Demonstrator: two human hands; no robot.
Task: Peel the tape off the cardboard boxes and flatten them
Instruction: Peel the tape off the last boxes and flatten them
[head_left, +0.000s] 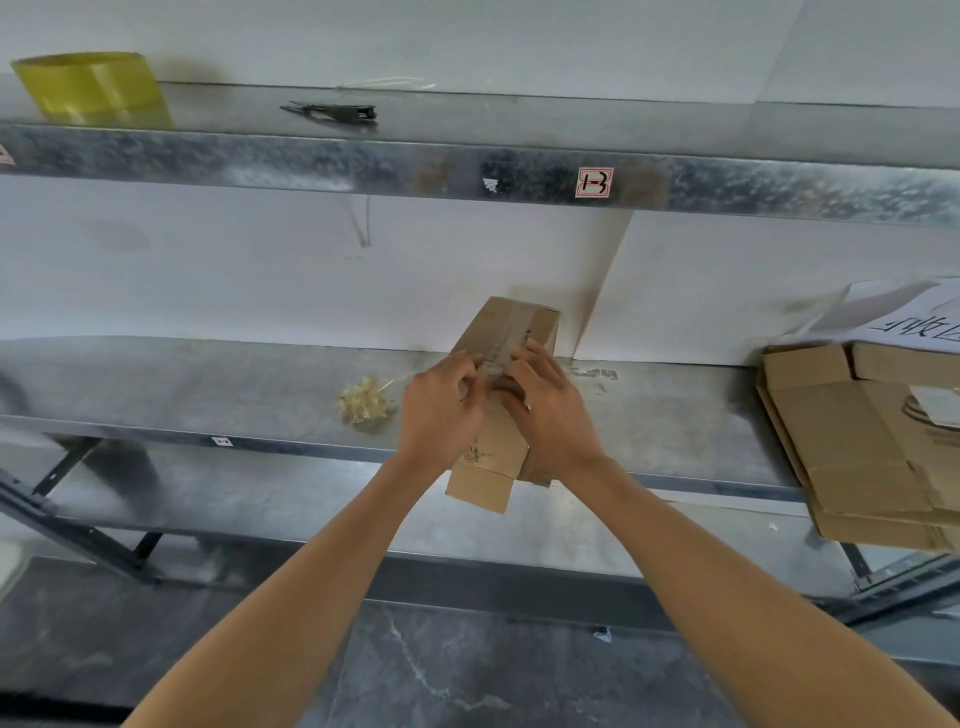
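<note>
Hands (441, 413) (551, 410) on box (535, 323), lengthwise toward wall (260, 270)

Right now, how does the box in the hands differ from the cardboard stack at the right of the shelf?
The box is still folded up as a block; the cardboard stack lies flattened. The box has clear tape along its top; none shows plainly on the stack. The left hand and right hand pinch at the box's tape; no hand touches the stack. Both are brown cardboard on one metal shelf.
</note>
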